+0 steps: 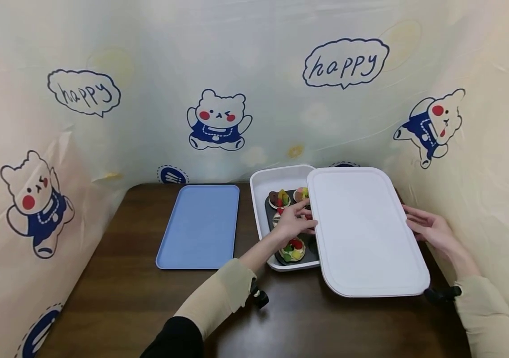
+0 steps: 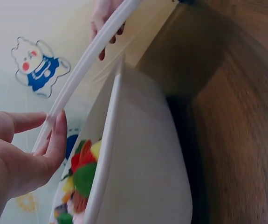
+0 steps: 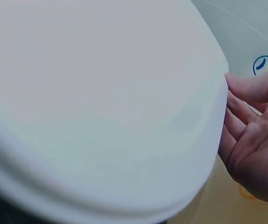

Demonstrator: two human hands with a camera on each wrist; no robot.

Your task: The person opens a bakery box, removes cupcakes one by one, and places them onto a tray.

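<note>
A white lid (image 1: 370,233) with rounded corners is held above the right part of a white box (image 1: 260,219). My left hand (image 1: 293,221) pinches the lid's left edge between thumb and fingers, as the left wrist view shows. At the opposite edge, my right hand (image 1: 431,229) grips the lid with the thumb at the rim and the fingers beneath. Inside the box lies a dark muffin tray (image 1: 283,261) bearing several toy tarts, among them a fruit-topped tart (image 1: 293,250). The lid hides the box's right side, and my left hand covers part of the tarts.
A blue tray (image 1: 200,226) lies flat to the left of the box on the dark wooden table (image 1: 115,298). Printed cloth (image 1: 155,119) hangs along the back and both sides, close behind the box and beside my right hand.
</note>
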